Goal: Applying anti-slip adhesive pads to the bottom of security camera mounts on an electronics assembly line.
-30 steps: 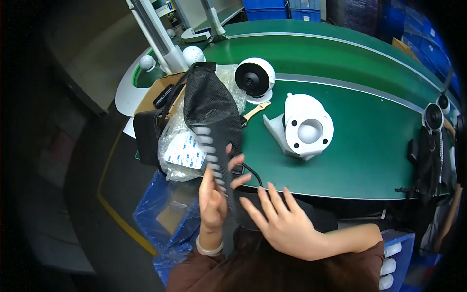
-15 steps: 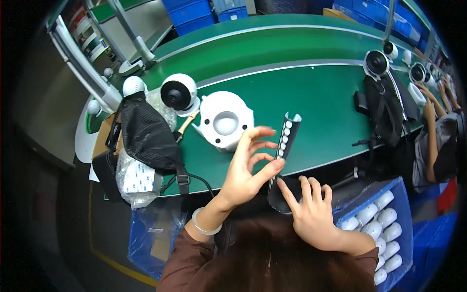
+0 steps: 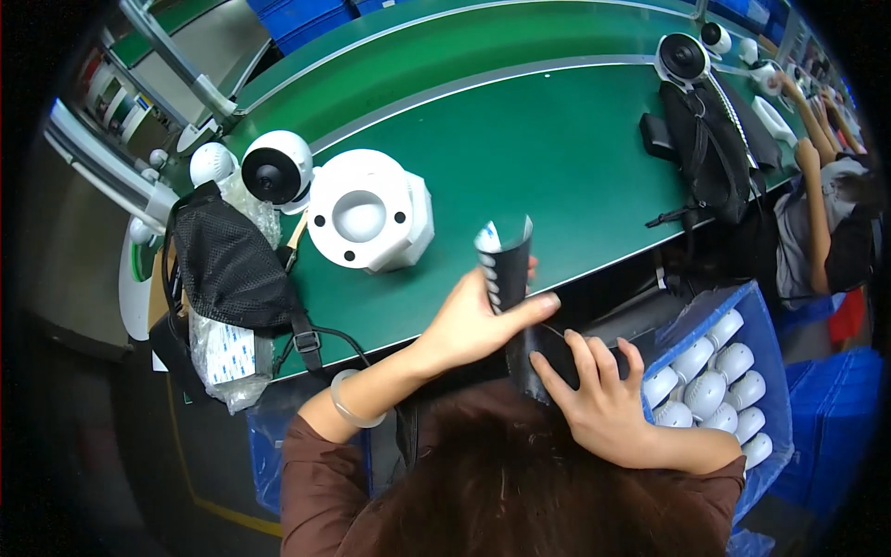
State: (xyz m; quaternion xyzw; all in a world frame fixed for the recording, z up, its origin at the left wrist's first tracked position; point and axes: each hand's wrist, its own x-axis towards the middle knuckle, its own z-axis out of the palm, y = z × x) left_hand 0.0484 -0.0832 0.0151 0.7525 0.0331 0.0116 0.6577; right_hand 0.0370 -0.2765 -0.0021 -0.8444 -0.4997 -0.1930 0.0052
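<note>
My left hand (image 3: 473,320) is wrapped round a curled black sheet (image 3: 517,269) that stands upright in front of me. Along its left edge runs a row of white round stickers, and a white-and-blue inner face shows at the top. Low on the same black material rests my right hand (image 3: 608,404), fingers stretched out and apart, the index fingertip touching it. Beyond my left hand stands a white block-shaped holder (image 3: 371,176) with a round hollow and black dots on its face. A white round camera (image 3: 278,172) with a black front is beside it.
At the bench's left lie a black mesh bag (image 3: 227,260) and a plastic-wrapped packet (image 3: 223,362). Right of me, a blue plastic-lined bin (image 3: 775,422) holds several white rounded housings (image 3: 705,395). Another black bag (image 3: 710,148) sits farther right, near a person in grey (image 3: 798,232).
My left hand has closed round the sheet, where its fingers were spread beside it. The sheet has turned and its top has shifted left. The whole view has shifted, moving the bench things left and up.
</note>
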